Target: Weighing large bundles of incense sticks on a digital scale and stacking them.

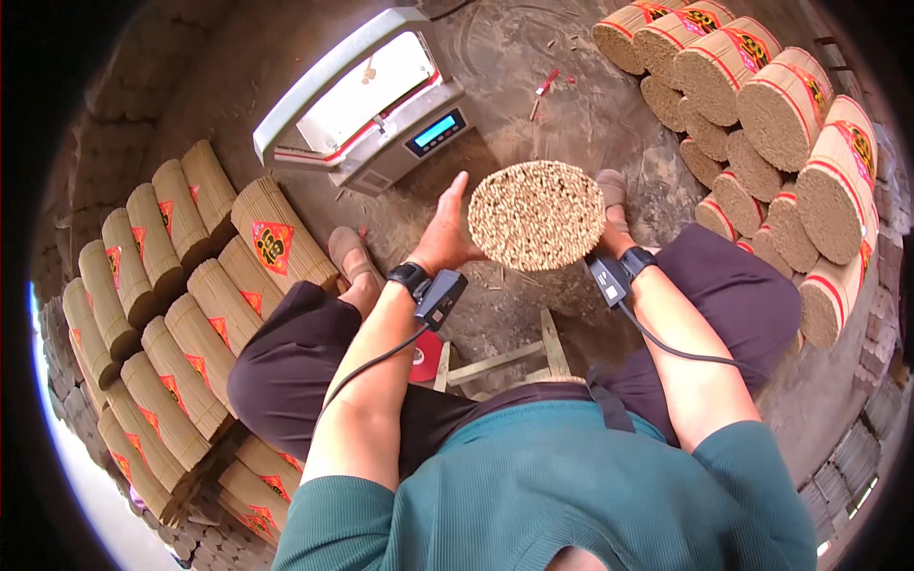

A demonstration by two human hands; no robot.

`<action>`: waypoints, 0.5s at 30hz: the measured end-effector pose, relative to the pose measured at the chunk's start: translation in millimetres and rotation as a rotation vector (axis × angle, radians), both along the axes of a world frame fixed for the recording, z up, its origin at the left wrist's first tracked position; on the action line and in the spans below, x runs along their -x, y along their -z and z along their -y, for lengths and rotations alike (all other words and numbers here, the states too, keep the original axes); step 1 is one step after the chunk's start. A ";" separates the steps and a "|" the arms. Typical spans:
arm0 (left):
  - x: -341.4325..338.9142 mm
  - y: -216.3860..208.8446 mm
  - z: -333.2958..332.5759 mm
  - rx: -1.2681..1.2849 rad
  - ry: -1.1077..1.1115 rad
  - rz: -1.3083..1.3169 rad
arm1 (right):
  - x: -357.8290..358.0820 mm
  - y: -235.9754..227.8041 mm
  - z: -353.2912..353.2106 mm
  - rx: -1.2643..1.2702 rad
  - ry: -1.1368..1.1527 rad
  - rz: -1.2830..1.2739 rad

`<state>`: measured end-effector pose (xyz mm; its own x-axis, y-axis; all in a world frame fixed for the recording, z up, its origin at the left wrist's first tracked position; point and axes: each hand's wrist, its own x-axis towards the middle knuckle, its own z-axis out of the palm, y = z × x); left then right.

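A thick round bundle of tan incense sticks (pixel 536 215) is held up in front of me, its packed stick ends facing upward. My left hand (pixel 446 233) bears on the bundle's left side, with one digit stretched upward and the others partly hidden. On the opposite side, my right hand (pixel 612 241) grips the bundle, its fingers mostly hidden behind it. Just beyond my left hand is a grey digital scale (pixel 400 143) with a lit blue display (pixel 438 133) and a white tray (pixel 367 90).
Stacked bundles with red labels (pixel 171 314) fill the left side. Another pile of red-banded bundles (pixel 785 109) rises at the right. A small red-handled tool (pixel 546 84) lies on the dirty floor. Under me are a wooden stool frame (pixel 500 362) and a red object (pixel 427 357).
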<state>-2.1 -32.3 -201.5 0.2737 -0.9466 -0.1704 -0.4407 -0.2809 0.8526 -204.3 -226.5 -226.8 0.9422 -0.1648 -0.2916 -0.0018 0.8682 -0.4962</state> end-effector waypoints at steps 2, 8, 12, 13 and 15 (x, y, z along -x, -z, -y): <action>-2.6 4.1 3.9 0.017 0.034 0.007 | -3.6 -5.5 -6.0 -0.416 0.063 -0.193; -2.5 -12.8 30.4 0.100 0.218 -0.034 | 6.9 1.9 1.3 -0.285 0.074 -0.387; -17.5 -3.0 23.5 -0.001 0.310 -0.001 | 0.6 -57.3 4.3 0.580 -0.245 -0.301; -10.9 -16.2 37.4 0.149 0.196 -0.337 | 2.9 -74.0 12.2 0.875 -0.303 -0.269; -23.2 -75.8 50.1 -0.001 0.188 -0.509 | 0.6 -101.9 22.6 1.094 -0.348 -0.247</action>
